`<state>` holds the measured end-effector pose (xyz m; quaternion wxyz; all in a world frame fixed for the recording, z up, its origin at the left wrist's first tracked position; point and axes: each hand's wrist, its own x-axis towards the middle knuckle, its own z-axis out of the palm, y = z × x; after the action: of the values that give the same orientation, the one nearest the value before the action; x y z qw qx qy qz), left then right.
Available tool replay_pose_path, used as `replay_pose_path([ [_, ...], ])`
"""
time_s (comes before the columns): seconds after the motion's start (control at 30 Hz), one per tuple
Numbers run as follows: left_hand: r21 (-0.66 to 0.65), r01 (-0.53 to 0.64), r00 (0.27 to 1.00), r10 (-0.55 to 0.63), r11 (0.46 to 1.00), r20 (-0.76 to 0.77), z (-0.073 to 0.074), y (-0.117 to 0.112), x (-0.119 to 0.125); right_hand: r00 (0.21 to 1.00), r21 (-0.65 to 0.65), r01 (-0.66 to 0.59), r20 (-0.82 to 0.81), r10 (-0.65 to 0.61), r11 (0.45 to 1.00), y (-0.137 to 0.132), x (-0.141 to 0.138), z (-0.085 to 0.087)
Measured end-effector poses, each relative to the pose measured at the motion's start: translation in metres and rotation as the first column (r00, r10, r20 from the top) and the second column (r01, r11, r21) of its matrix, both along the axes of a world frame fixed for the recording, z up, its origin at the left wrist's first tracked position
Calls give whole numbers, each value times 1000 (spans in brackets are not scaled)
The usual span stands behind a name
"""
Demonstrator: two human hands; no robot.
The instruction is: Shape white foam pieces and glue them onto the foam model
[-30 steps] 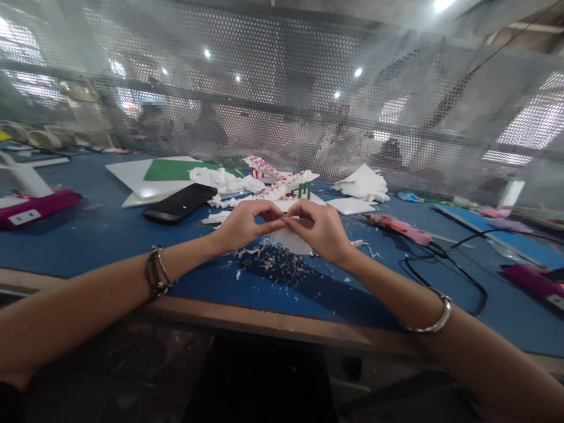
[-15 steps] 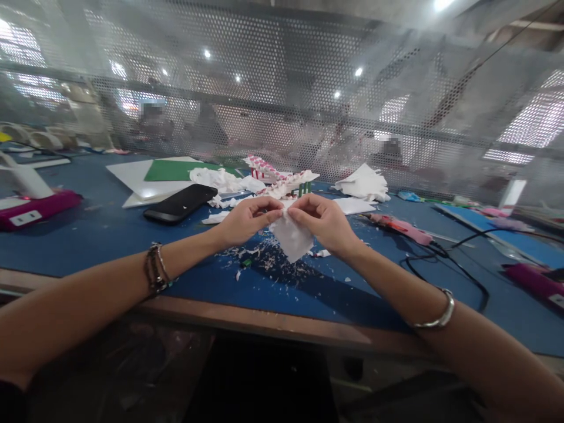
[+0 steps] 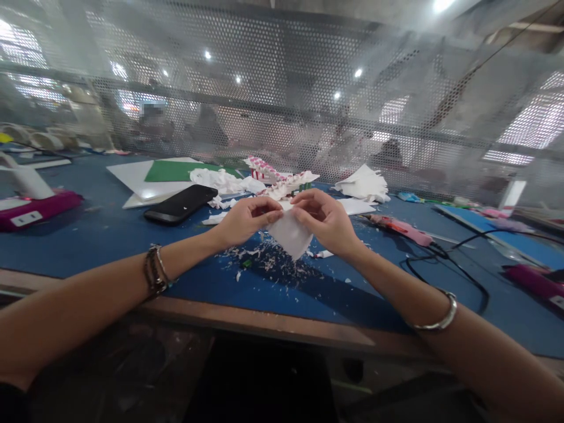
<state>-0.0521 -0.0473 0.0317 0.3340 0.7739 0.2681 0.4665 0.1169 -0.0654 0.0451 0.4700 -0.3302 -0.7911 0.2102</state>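
Note:
A thin white sheet (image 3: 291, 234), perhaps paper or cloth, hangs with one corner down above the blue table. My left hand (image 3: 247, 222) pinches its upper left edge between thumb and fingers. On the other side, my right hand (image 3: 326, 220) pinches the same sheet near its top. Small white scraps (image 3: 282, 270) are scattered on the table below. Behind my hands lie pieces with a pink-and-white ruffled pattern (image 3: 267, 169), partly hidden by my fingers. A stack of white sheets (image 3: 363, 183) fans out beyond my right hand.
A black phone (image 3: 181, 204) and crumpled white material (image 3: 222, 181) lie to the left, by a green sheet (image 3: 176, 171). At right, a pink corded tool (image 3: 403, 229) rests with its black cable (image 3: 467, 279). Purple power strips (image 3: 42, 208) stand at both sides. A perforated screen (image 3: 282, 88) rises behind.
The white sheet has shifted slightly and its lower corner sits a little higher. My right fingers have moved slightly along its top. My left hand is nearly unmoved.

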Motion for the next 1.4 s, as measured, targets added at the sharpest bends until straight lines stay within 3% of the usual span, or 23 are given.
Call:
replay_pose_path([
  [0.3,-77,19,1000,-19,997,-8,2,0,-1,967,239,-3,248,-58,971,-6,-1,0],
  [0.6,-113,40,998,-45,993,-41,2,2,-3,959,211,-4,277,-56,978,-1,4,2],
  [0.97,-119,39,996,-49,992,-75,2,1,-1,940,332,-6,324,-108,943,0,6,2],
  [1.2,-78,34,996,-40,996,-81,2,-1,0,919,335,30,361,-158,942,1,6,3],
  [1.4,-41,-15,995,11,999,-97,2,-2,2,904,311,-12,408,-123,950,1,6,4],
])
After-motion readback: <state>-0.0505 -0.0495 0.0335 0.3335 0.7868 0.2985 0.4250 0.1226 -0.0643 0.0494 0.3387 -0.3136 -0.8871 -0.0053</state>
